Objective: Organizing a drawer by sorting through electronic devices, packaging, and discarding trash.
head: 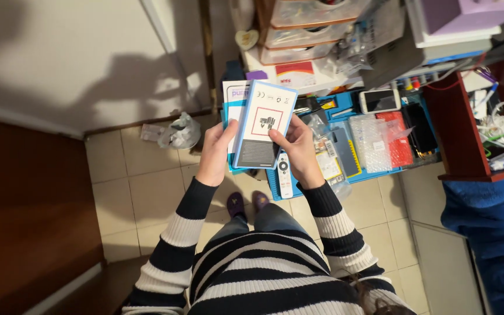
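Nearest the camera, two striped sleeves [252, 262] led up to the person's hands, which together held a flat white box [263, 124] with a blue edge, a grey ribbed lower panel and a red-framed symbol on its face. The left hand [216, 153] gripped the box's left edge, thumb on the face and fingers behind it; the right hand [298, 149] closed its grip on the lower right edge, thumb pressed on the face, so that the printed side tilted toward the eyes, apparently for reading. A second, similar box [234, 96] lay directly behind the first, showing at its upper left, seemingly carried in the left hand's grip. Below the box, purple slippers [246, 202] stood on the tiled floor [141, 192]. Just beyond the box, a blue mat [345, 175] covered the worktop and carried a white remote control [284, 169], a sheet of bubble wrap [371, 140], a red packet [401, 146] and a white phone [380, 100]. Farther beyond the box, clear plastic drawers [304, 29] stood stacked. Left of the box, a crumpled bag [179, 131] lay at the wall's foot.
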